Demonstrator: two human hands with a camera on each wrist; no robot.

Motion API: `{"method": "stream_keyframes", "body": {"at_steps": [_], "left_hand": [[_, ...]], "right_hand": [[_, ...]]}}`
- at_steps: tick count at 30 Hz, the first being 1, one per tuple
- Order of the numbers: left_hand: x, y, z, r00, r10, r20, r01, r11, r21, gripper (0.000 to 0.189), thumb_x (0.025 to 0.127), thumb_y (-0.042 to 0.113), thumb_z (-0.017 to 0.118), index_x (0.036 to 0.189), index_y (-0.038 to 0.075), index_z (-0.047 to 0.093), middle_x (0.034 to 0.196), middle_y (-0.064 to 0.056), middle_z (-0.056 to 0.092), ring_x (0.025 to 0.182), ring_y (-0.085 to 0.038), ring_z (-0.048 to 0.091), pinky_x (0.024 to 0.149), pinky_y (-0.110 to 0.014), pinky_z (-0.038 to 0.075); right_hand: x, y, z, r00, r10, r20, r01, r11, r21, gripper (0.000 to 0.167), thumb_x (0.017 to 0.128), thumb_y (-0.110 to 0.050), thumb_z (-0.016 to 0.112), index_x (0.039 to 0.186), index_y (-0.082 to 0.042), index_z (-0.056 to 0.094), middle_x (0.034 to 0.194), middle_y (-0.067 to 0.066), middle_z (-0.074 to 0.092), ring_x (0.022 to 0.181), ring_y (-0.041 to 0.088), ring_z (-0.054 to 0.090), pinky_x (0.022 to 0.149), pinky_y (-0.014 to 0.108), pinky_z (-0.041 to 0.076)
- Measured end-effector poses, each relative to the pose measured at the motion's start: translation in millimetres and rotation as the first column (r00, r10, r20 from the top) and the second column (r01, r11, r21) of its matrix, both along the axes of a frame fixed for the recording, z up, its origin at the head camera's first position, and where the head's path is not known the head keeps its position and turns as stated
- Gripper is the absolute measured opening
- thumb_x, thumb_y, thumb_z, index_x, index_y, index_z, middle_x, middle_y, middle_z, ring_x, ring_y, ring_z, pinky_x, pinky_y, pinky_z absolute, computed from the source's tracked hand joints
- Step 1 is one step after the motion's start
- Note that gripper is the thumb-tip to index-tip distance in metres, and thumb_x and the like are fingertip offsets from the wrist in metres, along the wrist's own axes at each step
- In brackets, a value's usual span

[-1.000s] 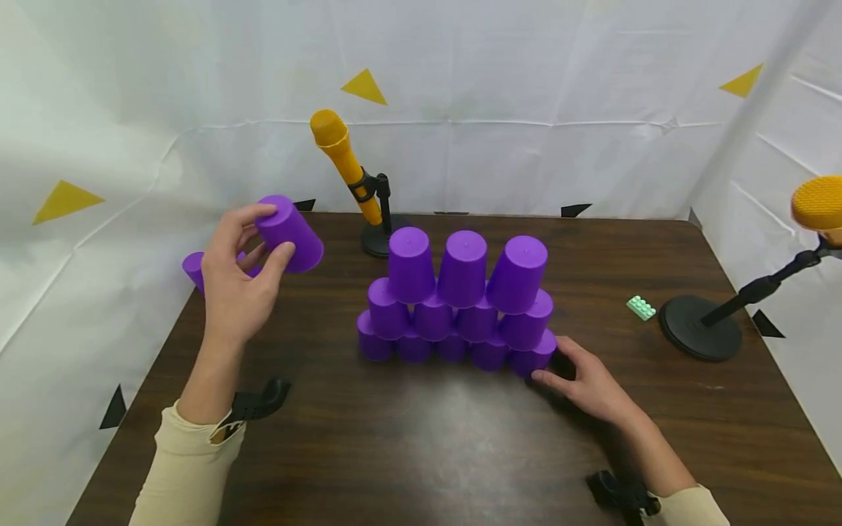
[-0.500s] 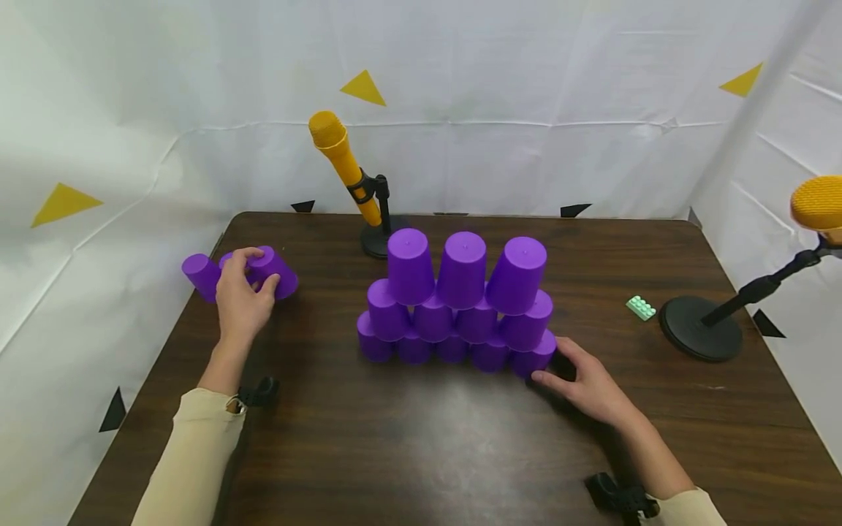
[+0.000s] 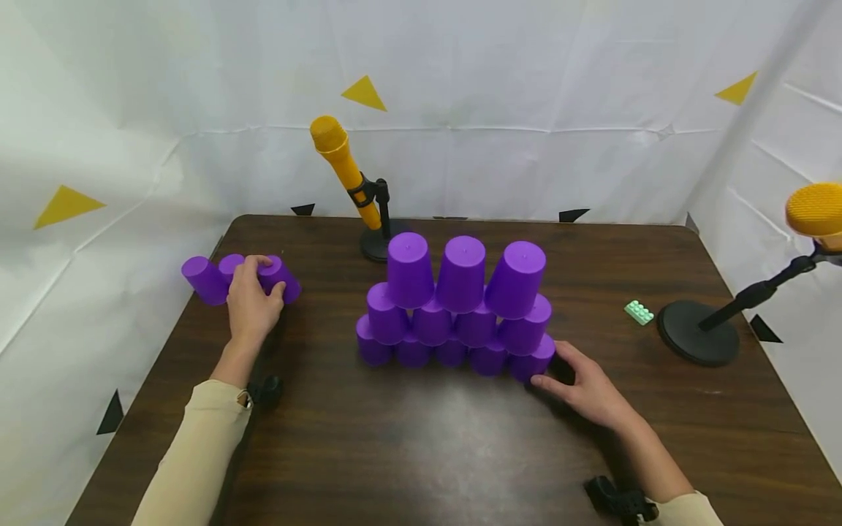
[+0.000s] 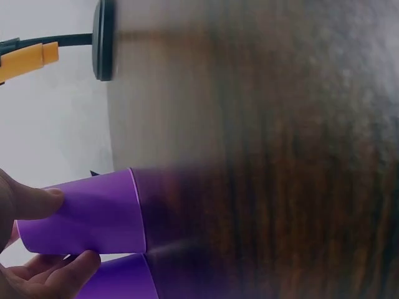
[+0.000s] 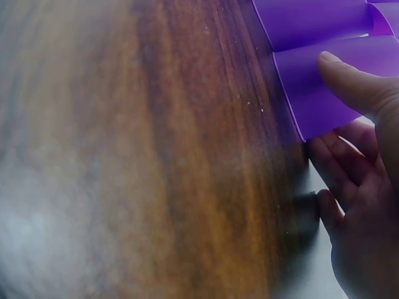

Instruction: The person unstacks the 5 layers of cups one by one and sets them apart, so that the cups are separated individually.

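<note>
My left hand grips an upside-down purple cup at the table's left, thumb on one side and fingers on the other. In the left wrist view that cup has its rim down at the tabletop, beside another purple cup. Two more upturned cups, the outer one near the left edge, stand left of it. Mid-table rises a three-tier wall of upturned purple cups, with three on top. My right hand holds the right end cup of the bottom row between thumb and fingers.
An orange microphone on a black stand is behind the wall of cups. Another orange microphone leans over the right side from its round black base. A mint toy brick lies beside that base. White sheeting surrounds the table.
My left hand has lowered the raised cup to the table, beside the other two on the left. My right hand has stayed at the end cup.
</note>
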State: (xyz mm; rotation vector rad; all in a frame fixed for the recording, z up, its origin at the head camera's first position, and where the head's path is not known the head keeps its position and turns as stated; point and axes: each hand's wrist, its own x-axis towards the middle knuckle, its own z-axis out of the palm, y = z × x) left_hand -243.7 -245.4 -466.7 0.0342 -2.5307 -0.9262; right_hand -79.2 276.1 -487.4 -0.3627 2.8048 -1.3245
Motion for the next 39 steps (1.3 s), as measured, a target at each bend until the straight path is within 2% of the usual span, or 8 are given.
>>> {"method": "stream_keyframes", "body": {"at_steps": [9,17,22,26,29,32,35,39], "left_hand": [[-3.1,0.0,-3.3,1.0,-0.005,0.001,0.005,1.0,0.001,0.043,0.084,0.004,0.074,0.121,0.004,0.053,0.118,-0.023,0.058,0.106,-0.04,0.055,0.092,-0.056,0.042],[3.1,-2.7,3.3,1.0,0.002,-0.009,-0.003,1.0,-0.019,0.044,0.083,0.001,0.074,0.121,0.003,0.053,0.114,-0.022,0.058,0.099,-0.038,0.054,0.087,-0.055,0.043],[8.4,-1.4,17.1,0.995,0.002,-0.105,-0.006,0.999,-0.037,0.041,0.081,-0.001,0.073,0.118,0.003,0.055,0.111,-0.022,0.057,0.097,-0.037,0.054,0.081,-0.053,0.045],[13.8,9.4,39.2,0.978,-0.03,-0.206,0.014,0.997,-0.075,0.037,0.084,0.004,0.071,0.118,0.004,0.058,0.115,-0.02,0.056,0.089,-0.035,0.055,0.072,-0.05,0.046],[20.1,27.0,61.4,0.956,-0.104,-0.274,0.084,0.993,-0.085,0.035,0.085,0.007,0.071,0.118,0.005,0.06,0.119,-0.017,0.057,0.091,-0.033,0.058,0.073,-0.048,0.051],[30.8,52.2,85.7,0.918,-0.222,-0.329,0.22,0.975,-0.044,0.034,0.086,0.005,0.072,0.119,0.005,0.061,0.119,-0.014,0.058,0.105,-0.029,0.06,0.081,-0.048,0.055],[44.0,80.1,106.5,0.858,-0.351,-0.375,0.368,0.929,-0.028,0.035,0.087,0.006,0.072,0.12,0.005,0.062,0.121,-0.01,0.059,0.115,-0.025,0.057,0.083,-0.048,0.056],[63.5,113.9,126.6,0.766,-0.507,-0.394,0.529,0.846,-0.06,0.037,0.089,0.009,0.071,0.124,0.005,0.06,0.127,-0.008,0.059,0.118,-0.021,0.056,0.087,-0.044,0.054]], "right_hand": [[0.2,3,0.4,1.0,-0.007,-0.001,0.007,1.0,0.007,0.056,0.087,-0.027,0.077,0.135,-0.009,0.055,0.127,0.01,0.06,0.124,0.03,0.051,0.102,0.056,0.037],[-0.7,1,-0.1,1.0,0.008,0.009,-0.008,1.0,-0.005,0.057,0.087,-0.027,0.076,0.137,-0.009,0.054,0.129,0.01,0.059,0.126,0.031,0.049,0.103,0.058,0.036],[-0.1,1,-0.7,1.0,0.006,0.012,-0.006,1.0,-0.003,0.057,0.087,-0.028,0.076,0.137,-0.009,0.054,0.128,0.011,0.059,0.126,0.032,0.05,0.103,0.058,0.036],[0.1,1,0.2,1.0,0.002,0.022,-0.002,1.0,0.0,0.057,0.088,-0.029,0.075,0.136,-0.008,0.054,0.128,0.012,0.059,0.125,0.033,0.05,0.103,0.059,0.036],[0.4,1,0.6,1.0,0.0,0.024,0.0,1.0,-0.001,0.057,0.088,-0.029,0.075,0.136,-0.008,0.054,0.128,0.012,0.059,0.126,0.033,0.049,0.103,0.059,0.036],[0.8,1,-0.2,1.0,0.0,0.02,0.0,1.0,-0.004,0.057,0.088,-0.028,0.075,0.136,-0.009,0.054,0.128,0.011,0.059,0.126,0.033,0.049,0.104,0.058,0.035],[0.7,0,-0.8,1.0,-0.002,0.026,0.002,1.0,-0.005,0.057,0.088,-0.029,0.075,0.137,-0.008,0.053,0.129,0.012,0.059,0.126,0.033,0.049,0.103,0.059,0.035],[0.0,0,-1.2,0.999,-0.007,0.032,0.007,1.0,-0.001,0.058,0.088,-0.03,0.075,0.137,-0.008,0.053,0.129,0.012,0.059,0.126,0.034,0.05,0.103,0.06,0.036]]}}
